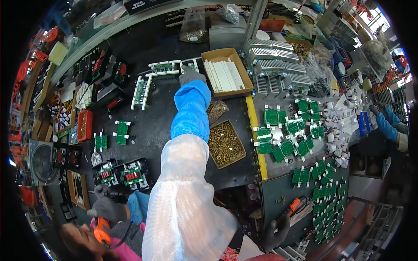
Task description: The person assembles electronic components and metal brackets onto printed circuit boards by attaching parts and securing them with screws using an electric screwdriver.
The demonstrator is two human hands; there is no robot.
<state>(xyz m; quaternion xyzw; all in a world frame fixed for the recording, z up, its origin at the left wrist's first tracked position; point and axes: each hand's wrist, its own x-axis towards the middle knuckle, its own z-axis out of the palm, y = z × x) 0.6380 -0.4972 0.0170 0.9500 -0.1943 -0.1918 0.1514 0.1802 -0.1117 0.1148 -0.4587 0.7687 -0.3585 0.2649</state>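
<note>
My left arm, in a white sleeve with a blue cuff, reaches far across the dark bench. The grey-gloved left hand (191, 76) has its fingers closed at a small green circuit board (189, 68) in a white frame; the palm side is hidden. Beside it are two more framed boards, a flat-lying one (163, 67) and an angled one (139, 92). Low on the right, my dark-gloved right hand (276, 231) is closed around the lower part of an orange electric screwdriver (294, 205), its grip partly in shadow.
A carton of white strips (242, 89) stands right of my left hand, a tray of brass fasteners (238, 159) nearer. Finned heat sinks (278, 61) and several green boards (283, 150) lie right. A co-worker's gloved hand (106, 210) holds an orange screwdriver (102, 230) at lower left.
</note>
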